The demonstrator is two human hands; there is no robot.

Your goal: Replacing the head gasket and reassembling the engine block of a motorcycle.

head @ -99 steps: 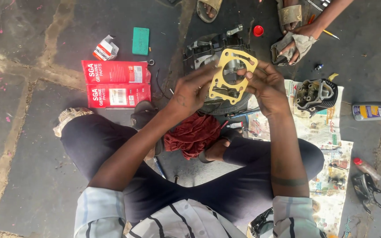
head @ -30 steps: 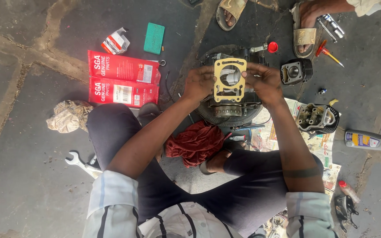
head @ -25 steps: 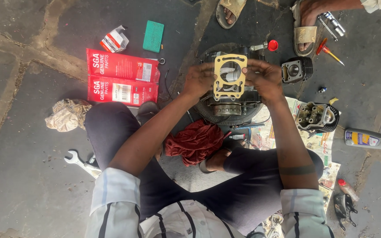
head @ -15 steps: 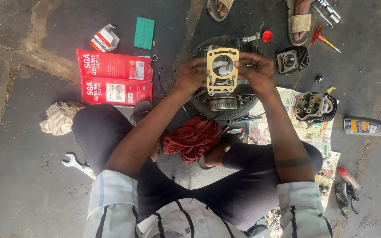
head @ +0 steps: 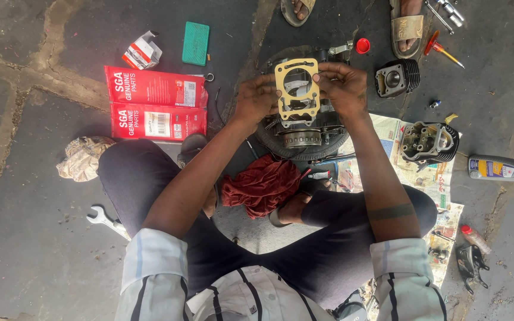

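now both hands, left hand (head: 256,98) and right hand (head: 341,88), pinch the tan gasket (head: 297,90), shifted slightly toward nine o'clock over the engine case (head: 304,134).

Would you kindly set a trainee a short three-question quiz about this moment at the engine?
1. True or false: both hands hold the tan gasket above the engine block.
2. Which lies right of the newspaper? A) red rag B) grey bottle C) green box
3. Fill in: a ___ lies on the floor by the person's left knee.

Key
1. True: the left hand and right hand each have a grip on one edge.
2. B: the grey bottle; the red rag and green box lie further left.
3. Wrench.
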